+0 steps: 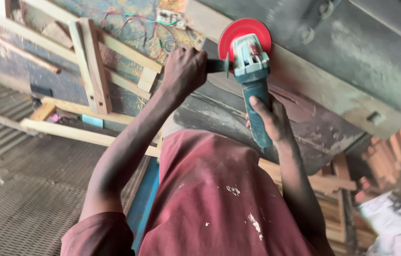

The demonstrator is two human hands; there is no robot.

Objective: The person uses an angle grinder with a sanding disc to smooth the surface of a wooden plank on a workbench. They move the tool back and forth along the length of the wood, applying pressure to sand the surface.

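Head view. The angle grinder (251, 80) is held in both hands, its teal body running back toward the person's red shirt (214, 199). The left hand (185, 70) is closed in a fist around the black side handle (215, 66), which projects sideways from the grinder head; this grip likely steadies the tool against twisting. The right hand (269, 118) is wrapped around the rear of the body, fingers curled under it and thumb laid along the top, a hold that appears suited to steering.

The red sanding disc (238, 31) faces away from the person and sits at the near edge of the long wooden plank (314, 85), which lies across the workbench (238, 118). Whether the disc touches the wood cannot be told.

Beyond the left hand, an unfinished wooden frame (91, 66) leans against the wall. Stacked wood pieces (390, 151) lie past the right edge of the workbench.
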